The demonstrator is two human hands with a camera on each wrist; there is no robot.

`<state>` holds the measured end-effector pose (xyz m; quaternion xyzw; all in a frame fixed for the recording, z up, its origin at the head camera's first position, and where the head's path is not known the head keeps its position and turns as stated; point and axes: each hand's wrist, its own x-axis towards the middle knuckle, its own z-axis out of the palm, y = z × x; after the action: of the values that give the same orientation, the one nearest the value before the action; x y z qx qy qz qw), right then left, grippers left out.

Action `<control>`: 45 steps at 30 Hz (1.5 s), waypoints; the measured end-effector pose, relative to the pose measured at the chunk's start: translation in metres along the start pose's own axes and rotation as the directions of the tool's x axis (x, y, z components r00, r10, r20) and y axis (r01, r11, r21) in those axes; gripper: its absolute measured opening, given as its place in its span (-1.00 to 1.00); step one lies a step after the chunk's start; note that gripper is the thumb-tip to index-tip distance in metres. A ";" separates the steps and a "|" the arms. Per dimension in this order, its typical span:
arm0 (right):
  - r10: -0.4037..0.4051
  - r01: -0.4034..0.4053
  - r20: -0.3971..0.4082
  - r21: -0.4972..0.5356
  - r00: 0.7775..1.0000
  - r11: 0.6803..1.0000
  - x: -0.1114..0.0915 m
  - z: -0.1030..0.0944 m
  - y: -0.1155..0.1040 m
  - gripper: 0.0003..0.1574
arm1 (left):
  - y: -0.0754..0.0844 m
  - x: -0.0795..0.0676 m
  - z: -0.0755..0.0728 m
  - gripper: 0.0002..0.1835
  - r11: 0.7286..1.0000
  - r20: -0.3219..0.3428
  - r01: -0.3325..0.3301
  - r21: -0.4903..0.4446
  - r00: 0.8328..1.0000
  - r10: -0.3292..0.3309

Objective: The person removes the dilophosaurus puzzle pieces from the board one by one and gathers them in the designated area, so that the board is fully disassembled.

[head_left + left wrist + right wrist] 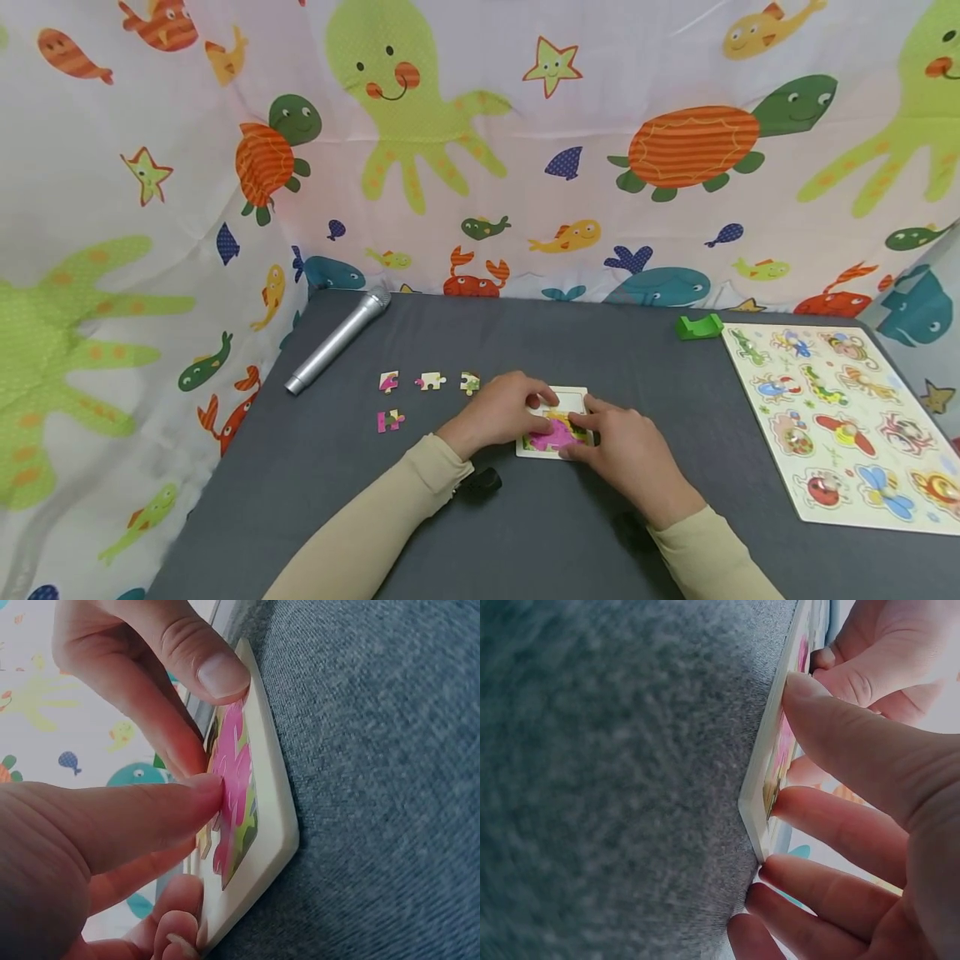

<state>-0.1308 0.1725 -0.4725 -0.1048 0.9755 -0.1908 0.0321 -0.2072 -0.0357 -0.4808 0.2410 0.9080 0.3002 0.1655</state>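
Observation:
A small jigsaw puzzle board (pixel 529 452) with a pale rim lies flat on the table, a pink and green picture partly filling it. My left hand (pixel 507 408) reaches over its left side, the thumb on a pink puzzle piece (pixel 232 772) and the index finger bent toward the board's far part. My right hand (pixel 626 442) grips the right side of the board, thumb at the near rim and fingers along the right edge. The fingers hide much of the picture. Loose puzzle pieces (pixel 431 381) lie left of my left hand.
A silver microphone (pixel 339 340) lies at the back left. On the right is a large insect peg puzzle (pixel 787 475), with a green plastic piece (pixel 699 327) at its far left corner. Behind the grey table (pixel 315 483) hangs a sea-animal curtain (pixel 465 158).

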 end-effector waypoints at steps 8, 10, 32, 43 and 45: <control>-0.008 0.008 -0.011 0.002 1.000 1.000 -0.001 0.002 0.001 -0.37 | 0.000 -0.001 0.000 -0.65 1.000 0.002 -0.011 0.025 1.000 0.011; -0.011 0.011 -0.015 0.000 1.000 1.000 0.000 0.002 0.001 -0.37 | 0.000 -0.001 0.000 -0.66 1.000 0.003 -0.012 0.025 1.000 0.011; -0.040 0.040 -0.034 -0.012 0.999 0.999 0.000 0.002 0.004 -0.36 | -0.003 -0.001 -0.001 -0.84 0.982 -0.051 -0.006 -0.186 0.999 -0.003; -0.034 0.034 -0.031 -0.016 0.999 0.999 -0.001 0.000 0.002 -0.36 | -0.002 -0.002 -0.001 -0.85 0.976 -0.059 0.024 -0.218 0.998 -0.038; -0.031 0.031 -0.031 -0.020 0.999 0.999 -0.001 0.000 0.002 -0.35 | -0.002 -0.001 -0.001 -0.86 0.976 -0.062 0.023 -0.217 0.997 -0.038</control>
<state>-0.1304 0.1744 -0.4732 -0.1173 0.9759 -0.1835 0.0128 -0.2071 -0.0381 -0.4808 0.1976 0.8785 0.4023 0.1656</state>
